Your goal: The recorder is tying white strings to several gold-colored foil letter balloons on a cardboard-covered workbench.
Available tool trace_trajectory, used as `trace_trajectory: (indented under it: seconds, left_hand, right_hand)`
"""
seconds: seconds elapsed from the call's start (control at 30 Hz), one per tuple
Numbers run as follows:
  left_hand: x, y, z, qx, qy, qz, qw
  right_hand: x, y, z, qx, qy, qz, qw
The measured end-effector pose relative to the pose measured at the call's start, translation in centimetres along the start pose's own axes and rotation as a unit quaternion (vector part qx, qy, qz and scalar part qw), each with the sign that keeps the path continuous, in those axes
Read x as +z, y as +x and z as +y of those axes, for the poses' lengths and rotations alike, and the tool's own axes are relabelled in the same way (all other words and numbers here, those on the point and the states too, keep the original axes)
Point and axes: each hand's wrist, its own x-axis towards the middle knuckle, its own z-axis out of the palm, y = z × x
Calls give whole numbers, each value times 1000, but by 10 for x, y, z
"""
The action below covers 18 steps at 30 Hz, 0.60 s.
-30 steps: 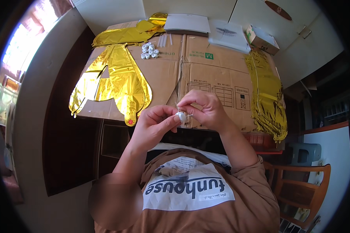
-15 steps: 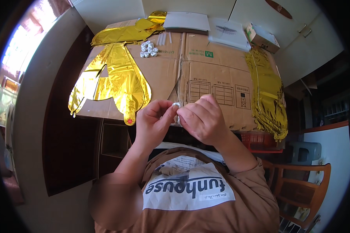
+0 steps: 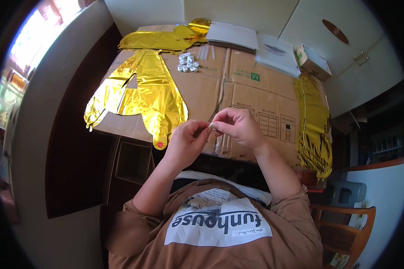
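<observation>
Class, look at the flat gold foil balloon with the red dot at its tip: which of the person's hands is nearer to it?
Left. The left hand sits just beside the gold foil balloon tip; the right hand lies farther right.

Flattened cardboard [image 3: 238,89] (brown) bears gold foil balloons [image 3: 143,94].

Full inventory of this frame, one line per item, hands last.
Flattened cardboard: one sheet, brown, covering the table.
Foil balloons: three, gold, uninflated; one at left, one at the far edge, one along the right edge.
Small round pieces: a cluster, silvery white, far centre of the cardboard.
Booklets: two, white, far side.
Small box: one, white and tan, far right.
Wooden chair: one, brown, lower right.
Small item: one, pale, too small to identify, pinched between both hands.
Left hand: fingertip grip on the small item.
Right hand: fingertip grip on the small item.
</observation>
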Motion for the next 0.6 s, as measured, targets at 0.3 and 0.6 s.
trace_trajectory:
  seconds: [0.3,0.6]
  left_hand:
    - [-36,-3,-17,-15,-101,15,995]
    - [-46,-44,-18,-114,-223,-90,964]
  right_hand:
    - [-74,192,54,-6,-288,180,941]
    - [-69,237,42,26,-434,206,877]
